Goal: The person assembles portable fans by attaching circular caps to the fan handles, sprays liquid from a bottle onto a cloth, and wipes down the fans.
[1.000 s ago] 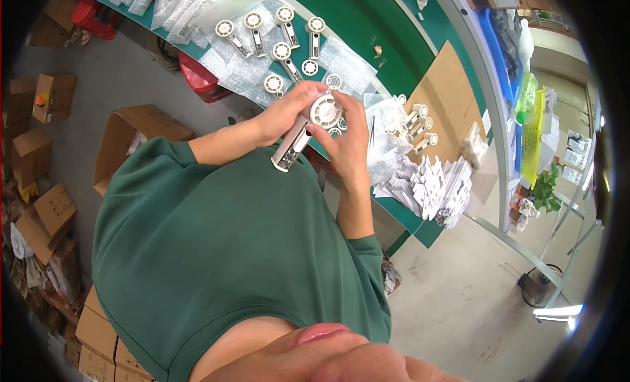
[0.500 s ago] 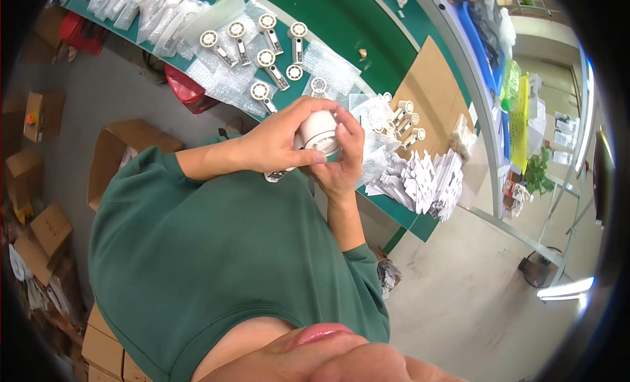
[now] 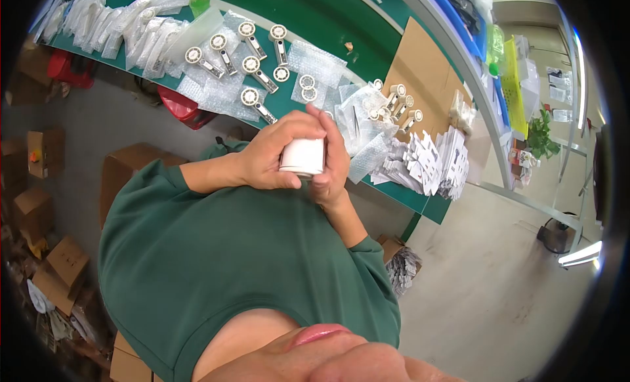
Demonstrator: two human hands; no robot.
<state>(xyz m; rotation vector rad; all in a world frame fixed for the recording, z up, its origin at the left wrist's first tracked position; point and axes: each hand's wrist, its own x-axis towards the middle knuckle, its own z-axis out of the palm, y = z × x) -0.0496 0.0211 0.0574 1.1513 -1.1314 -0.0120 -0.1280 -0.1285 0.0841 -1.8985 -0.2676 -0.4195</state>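
Observation:
Both of my hands are wrapped around a white, drum-shaped handheld fan [image 3: 303, 156] in front of my chest. My left hand [image 3: 269, 155] grips it from the left, with the thumb along its lower rim and the fingers over its top. From the right, my right hand [image 3: 333, 162] closes on its side, fingers pointing up. The fan's handle is hidden now. Beyond my hands, several handheld fans [image 3: 260, 75] with round grilles lie on bubble wrap [image 3: 216, 93]. Two loose white rings [image 3: 307, 87] rest on bubble wrap nearby.
On the green table [image 3: 335, 27], bubble-wrapped pieces [image 3: 141, 37] line the far left. To the right are cardboard [image 3: 420, 60], more fans [image 3: 401, 105], tweezers [image 3: 356, 121] and stacks of white cut paper pieces [image 3: 423, 162]. Red stools [image 3: 184, 108] and cartons [image 3: 46, 152] stand below left.
The fan has turned in my hands, so its smooth white side faces me and the handle end has gone out of sight. Both hands have shifted slightly down and left in view.

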